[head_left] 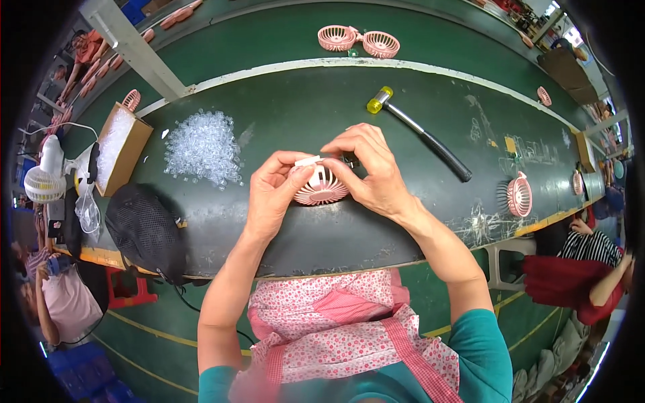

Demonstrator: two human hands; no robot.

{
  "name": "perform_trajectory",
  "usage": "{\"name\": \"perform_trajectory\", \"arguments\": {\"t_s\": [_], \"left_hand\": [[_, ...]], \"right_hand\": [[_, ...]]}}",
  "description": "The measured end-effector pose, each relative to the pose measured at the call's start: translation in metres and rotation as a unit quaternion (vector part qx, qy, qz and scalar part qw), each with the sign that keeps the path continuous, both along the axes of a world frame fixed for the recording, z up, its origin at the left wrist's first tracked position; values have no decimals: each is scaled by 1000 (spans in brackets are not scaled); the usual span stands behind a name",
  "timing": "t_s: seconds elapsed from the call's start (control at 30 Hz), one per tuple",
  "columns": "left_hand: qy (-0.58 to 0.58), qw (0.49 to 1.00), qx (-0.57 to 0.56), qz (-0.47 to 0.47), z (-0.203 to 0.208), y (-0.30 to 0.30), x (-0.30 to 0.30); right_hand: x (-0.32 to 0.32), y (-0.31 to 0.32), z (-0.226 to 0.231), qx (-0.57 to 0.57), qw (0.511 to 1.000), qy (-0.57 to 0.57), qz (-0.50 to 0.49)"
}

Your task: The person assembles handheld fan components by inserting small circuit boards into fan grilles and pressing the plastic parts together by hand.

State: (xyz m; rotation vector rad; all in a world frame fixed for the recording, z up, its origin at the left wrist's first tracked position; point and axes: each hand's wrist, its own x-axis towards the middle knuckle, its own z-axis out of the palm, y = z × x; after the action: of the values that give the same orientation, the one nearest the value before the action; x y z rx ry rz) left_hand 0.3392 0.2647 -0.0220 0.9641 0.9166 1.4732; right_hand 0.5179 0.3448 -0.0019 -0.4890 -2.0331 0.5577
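Observation:
In front of me on the dark green bench, a pink fan housing (321,191) with slatted ribs is held between my two hands. My left hand (270,191) grips it from the left, its thumb and fingers beside a small white piece (308,161) at the top of the housing. From the right, my right hand (373,168) curls over the housing, thumb against its upper side and fingers bent. A small dark part (350,160) shows under the right fingers; I cannot make out what it is.
A pile of small clear plastic pieces (205,149) lies left, near a cardboard box (124,151) and a black mesh bag (144,228). A yellow-headed mallet (423,134) lies right, beyond it another pink housing (519,195). Pink fan housings (381,45) sit on the far green belt (269,40). People work both sides.

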Motion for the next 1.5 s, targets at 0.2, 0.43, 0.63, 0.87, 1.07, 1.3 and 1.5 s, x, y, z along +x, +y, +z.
{"name": "perform_trajectory", "arguments": {"t_s": [0.2,0.43,0.63,0.87,1.07,1.3,1.5], "left_hand": [[6,1000,-4,5,0,-8,1],[211,965,123,98,-6,-6,-4],[246,954,127,117,-7,-2,-2],[286,945,114,115,-5,-5,1],[276,919,116,258,-8,0,0],[-115,988,-17,103,-4,4,-9],[-57,983,52,165,-6,3,-15]], "right_hand": [[2,-5,-3,18,1000,1,-4],[0,-3,2,64,998,-15,15],[3,1,10,47,998,-34,30],[4,-1,5,70,995,-44,48],[3,-1,-5,152,987,49,-32],[-11,-14,-21,203,977,-69,6],[-16,-10,-22,112,992,-55,-4]]}}
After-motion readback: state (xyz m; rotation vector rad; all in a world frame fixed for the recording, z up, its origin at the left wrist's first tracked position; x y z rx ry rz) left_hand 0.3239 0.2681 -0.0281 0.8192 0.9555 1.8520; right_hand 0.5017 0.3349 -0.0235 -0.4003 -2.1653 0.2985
